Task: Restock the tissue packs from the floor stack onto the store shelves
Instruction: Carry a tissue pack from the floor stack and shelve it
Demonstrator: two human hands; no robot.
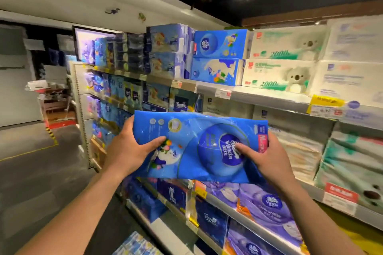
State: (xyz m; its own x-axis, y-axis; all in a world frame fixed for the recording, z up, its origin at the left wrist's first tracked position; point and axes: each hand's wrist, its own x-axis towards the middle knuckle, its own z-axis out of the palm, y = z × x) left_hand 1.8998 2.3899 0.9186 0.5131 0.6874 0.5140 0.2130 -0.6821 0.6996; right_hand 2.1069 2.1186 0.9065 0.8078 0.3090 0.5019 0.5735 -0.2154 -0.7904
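A large blue Vinda tissue pack (196, 143) hangs in the air in front of the shelves, lying flat and wide. My left hand (128, 147) grips its left end, thumb on the top face. My right hand (263, 155) grips its right end, thumb pressed on the round logo. Two matching blue Vinda packs (219, 56) are stacked on the top shelf (259, 94) straight above and behind the held pack. A corner of another patterned blue pack (134, 244) shows low down near the floor.
White koala tissue packs (286, 58) fill the top shelf to the right. Tempo and purple Vinda packs (267, 207) line the lower shelves. Price tags hang along the shelf edges. The grey aisle floor (31, 161) opens to the left, with a cluttered cart (51, 99) beyond.
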